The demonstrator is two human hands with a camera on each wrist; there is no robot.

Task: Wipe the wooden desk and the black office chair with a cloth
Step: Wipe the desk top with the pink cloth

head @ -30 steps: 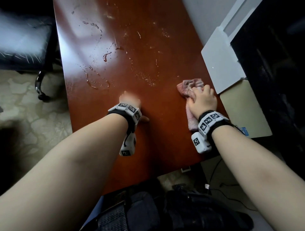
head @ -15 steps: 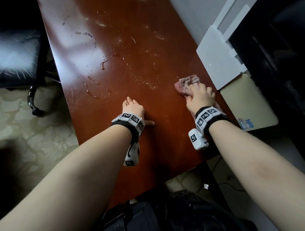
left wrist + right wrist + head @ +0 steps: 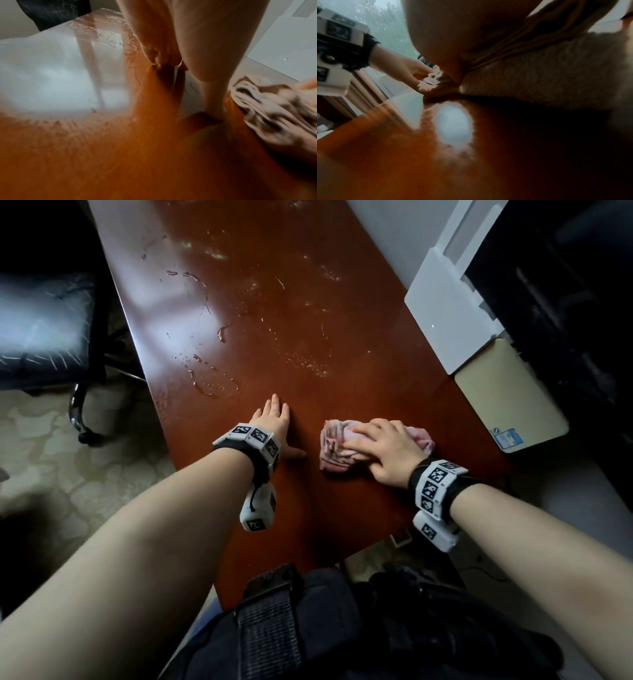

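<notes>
The wooden desk (image 3: pixel 308 313) is glossy reddish-brown, with water drops and smears across its far half. A crumpled pink cloth (image 3: pixel 334 448) lies on the near part of the desk. My right hand (image 3: pixel 383 446) presses flat on top of it, fingers stretched out to the left. My left hand (image 3: pixel 274 422) rests open and flat on the bare wood just left of the cloth, thumb pointing toward it. In the left wrist view the cloth (image 3: pixel 274 115) lies close beside my thumb. The black office chair (image 3: pixel 44 326) stands off the desk's left side.
A white flat panel (image 3: pixel 445 313) and a beige case (image 3: pixel 507 398) sit close off the desk's right edge, with dark furniture (image 3: pixel 565 302) behind them. The chair's metal leg (image 3: pixel 77 412) stands on the patterned floor at left. A dark bag (image 3: pixel 342 628) lies below the near edge.
My right hand has slid the cloth left and toward me, from near the desk's right edge to beside my left hand. The left hand has stayed flat in place.
</notes>
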